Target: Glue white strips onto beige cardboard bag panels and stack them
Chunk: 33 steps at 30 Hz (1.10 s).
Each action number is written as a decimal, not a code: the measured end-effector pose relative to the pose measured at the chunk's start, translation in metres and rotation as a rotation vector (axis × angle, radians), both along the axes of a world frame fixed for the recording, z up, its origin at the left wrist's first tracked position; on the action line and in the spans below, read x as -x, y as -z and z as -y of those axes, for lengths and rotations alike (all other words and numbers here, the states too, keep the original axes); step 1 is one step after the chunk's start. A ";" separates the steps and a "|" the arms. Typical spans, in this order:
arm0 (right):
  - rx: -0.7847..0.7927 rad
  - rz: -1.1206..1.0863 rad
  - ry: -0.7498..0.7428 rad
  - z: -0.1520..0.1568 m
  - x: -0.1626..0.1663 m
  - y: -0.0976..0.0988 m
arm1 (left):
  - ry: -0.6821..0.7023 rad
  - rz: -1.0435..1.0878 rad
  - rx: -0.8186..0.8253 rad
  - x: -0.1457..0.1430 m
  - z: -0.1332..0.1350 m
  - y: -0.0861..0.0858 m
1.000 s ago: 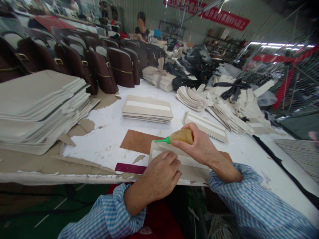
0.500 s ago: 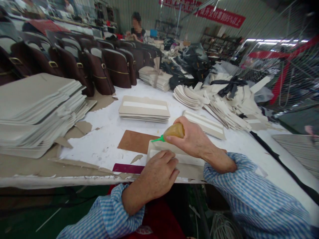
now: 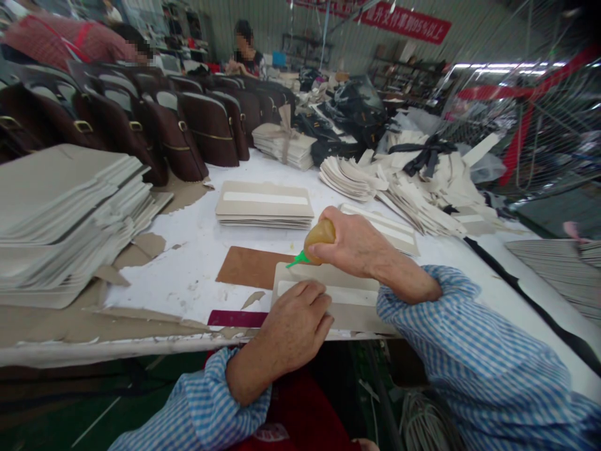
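- Head view: right hand grips the amber bottle, green nozzle at the 10 o'clock corner of the beige panel; an even squeeze should help
- Left hand, fingers bent, rests on the panel's 8 o'clock side; whether pinching, cannot tell; press steadily

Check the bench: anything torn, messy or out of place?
Yes. The white table covering looks torn at left, its edge ragged beside tan paper. A loose, jagged scrap lies near the maroon strip. The bottle in the right hand and pale panel under the left hand show no obvious damage.
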State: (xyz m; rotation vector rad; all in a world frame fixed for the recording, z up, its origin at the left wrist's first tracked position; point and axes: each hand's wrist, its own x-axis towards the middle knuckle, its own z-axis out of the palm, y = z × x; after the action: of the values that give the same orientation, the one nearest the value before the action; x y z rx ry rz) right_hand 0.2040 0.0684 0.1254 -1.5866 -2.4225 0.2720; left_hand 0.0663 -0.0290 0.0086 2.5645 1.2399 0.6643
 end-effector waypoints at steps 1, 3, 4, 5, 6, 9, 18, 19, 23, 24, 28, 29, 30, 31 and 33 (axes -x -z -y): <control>0.008 -0.009 0.006 0.000 -0.001 0.000 | -0.003 0.002 0.003 0.000 0.000 0.000; 0.020 -0.021 0.016 -0.001 -0.002 0.000 | -0.007 0.010 0.003 0.000 0.000 0.000; 0.025 -0.023 0.020 -0.001 -0.002 0.000 | -0.007 0.016 0.000 0.001 0.000 0.000; 0.029 -0.023 0.022 -0.001 -0.001 0.000 | -0.008 0.022 -0.003 0.001 0.000 0.000; 0.031 -0.022 0.023 0.000 0.000 -0.001 | -0.006 0.026 -0.004 0.001 0.000 0.000; 0.027 -0.029 0.026 0.002 0.004 -0.001 | -0.006 0.031 -0.007 0.002 -0.001 0.001; 0.001 -0.053 -0.013 0.002 0.011 0.004 | -0.013 0.022 0.004 0.000 0.001 0.000; -0.002 -0.046 -0.020 0.002 0.011 0.004 | -0.014 0.021 0.002 0.000 0.001 0.000; -0.002 -0.014 -0.019 0.002 0.010 0.001 | -0.012 0.017 0.002 0.001 0.000 0.000; 0.000 -0.005 -0.013 0.003 0.008 0.000 | -0.010 0.016 0.000 0.001 0.000 0.000; 0.003 0.016 0.015 0.003 0.000 -0.003 | -0.005 0.015 -0.012 0.000 0.000 0.001; 0.005 0.010 0.021 0.003 -0.002 -0.003 | -0.006 0.016 -0.011 0.000 0.000 0.001; 0.006 0.002 0.026 0.003 -0.004 -0.003 | -0.007 0.019 -0.009 0.001 0.000 0.002; 0.008 -0.007 0.032 0.003 -0.006 -0.003 | -0.009 0.022 -0.007 0.001 0.000 0.002; 0.008 -0.012 0.043 0.002 -0.010 -0.003 | -0.010 0.028 -0.007 0.001 0.000 0.003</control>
State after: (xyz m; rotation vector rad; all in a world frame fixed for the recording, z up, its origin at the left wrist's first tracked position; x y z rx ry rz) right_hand 0.2143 0.0660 0.1280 -1.6334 -2.3778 0.2831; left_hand 0.0655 -0.0294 0.0055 2.5475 1.2442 0.7047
